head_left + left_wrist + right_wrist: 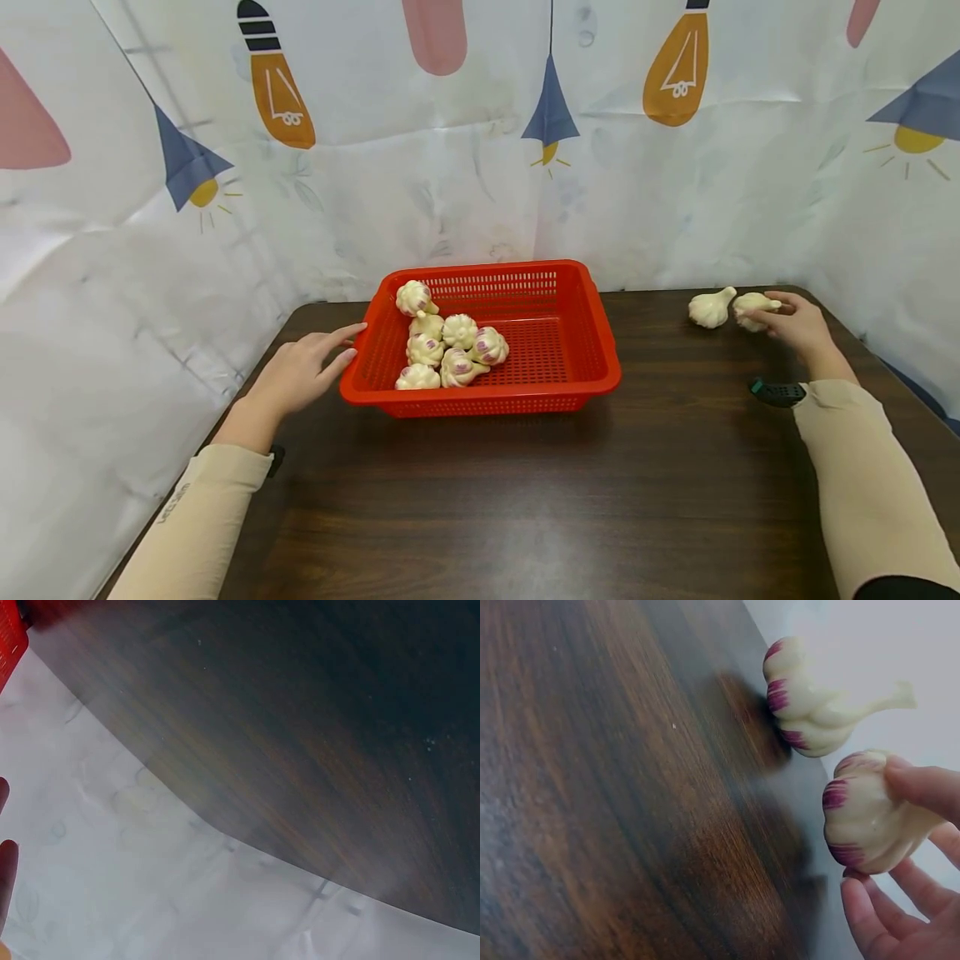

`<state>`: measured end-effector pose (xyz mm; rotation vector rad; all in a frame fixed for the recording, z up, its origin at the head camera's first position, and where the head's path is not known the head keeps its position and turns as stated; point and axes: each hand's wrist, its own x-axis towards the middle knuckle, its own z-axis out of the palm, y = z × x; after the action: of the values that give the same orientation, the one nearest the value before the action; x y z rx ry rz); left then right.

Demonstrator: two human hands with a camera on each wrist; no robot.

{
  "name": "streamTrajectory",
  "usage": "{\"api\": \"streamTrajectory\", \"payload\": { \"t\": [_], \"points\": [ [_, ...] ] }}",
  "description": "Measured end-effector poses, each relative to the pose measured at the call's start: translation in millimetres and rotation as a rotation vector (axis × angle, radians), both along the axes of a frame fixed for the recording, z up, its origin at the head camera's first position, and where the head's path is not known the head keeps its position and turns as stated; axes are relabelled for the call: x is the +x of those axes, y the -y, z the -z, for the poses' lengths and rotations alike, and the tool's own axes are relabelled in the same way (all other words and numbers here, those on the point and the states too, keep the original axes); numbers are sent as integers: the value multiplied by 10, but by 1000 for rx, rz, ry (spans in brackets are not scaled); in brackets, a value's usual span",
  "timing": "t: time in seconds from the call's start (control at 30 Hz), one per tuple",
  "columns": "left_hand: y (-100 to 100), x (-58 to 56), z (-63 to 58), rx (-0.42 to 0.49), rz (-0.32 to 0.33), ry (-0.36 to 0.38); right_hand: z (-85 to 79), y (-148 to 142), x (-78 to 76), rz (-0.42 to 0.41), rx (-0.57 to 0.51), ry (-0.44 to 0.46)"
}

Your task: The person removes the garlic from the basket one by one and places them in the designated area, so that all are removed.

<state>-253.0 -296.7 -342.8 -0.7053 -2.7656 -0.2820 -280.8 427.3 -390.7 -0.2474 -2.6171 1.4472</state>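
My right hand (pixel 804 323) pinches a garlic bulb (pixel 752 311) between thumb and fingers at the back right of the table. In the right wrist view this garlic bulb (pixel 866 814) is cream with purple streaks, and the thumb (pixel 924 787) lies on its side. A second garlic bulb (pixel 708 309) sits just left of it, its stem angled up. A red plastic basket (pixel 480 398) stands at the middle back, with several garlic bulbs (pixel 459 331) gathered in its left half. My left hand (pixel 300 367) has extended fingers, with fingertips at the basket's left rim.
The dark wooden table (pixel 480 500) carries everything. A white printed curtain (pixel 480 192) hangs right behind it and along both sides. The basket's right half shows its bare slotted floor (pixel 536 354).
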Motion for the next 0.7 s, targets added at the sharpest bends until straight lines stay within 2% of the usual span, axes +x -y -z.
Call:
{"api": "streamTrajectory", "payload": {
  "t": [0.23, 0.47, 0.7],
  "points": [
    [-5, -17, -8, -11, -7, 7, 5, -31, -23, -34, 42, 58],
    [-4, -23, -4, -15, 9, 2, -36, -12, -18, -55, 35, 107],
    [7, -20, 3, -14, -1, 10, -59, -10, -11, -71, 53, 117]
  ]
}}
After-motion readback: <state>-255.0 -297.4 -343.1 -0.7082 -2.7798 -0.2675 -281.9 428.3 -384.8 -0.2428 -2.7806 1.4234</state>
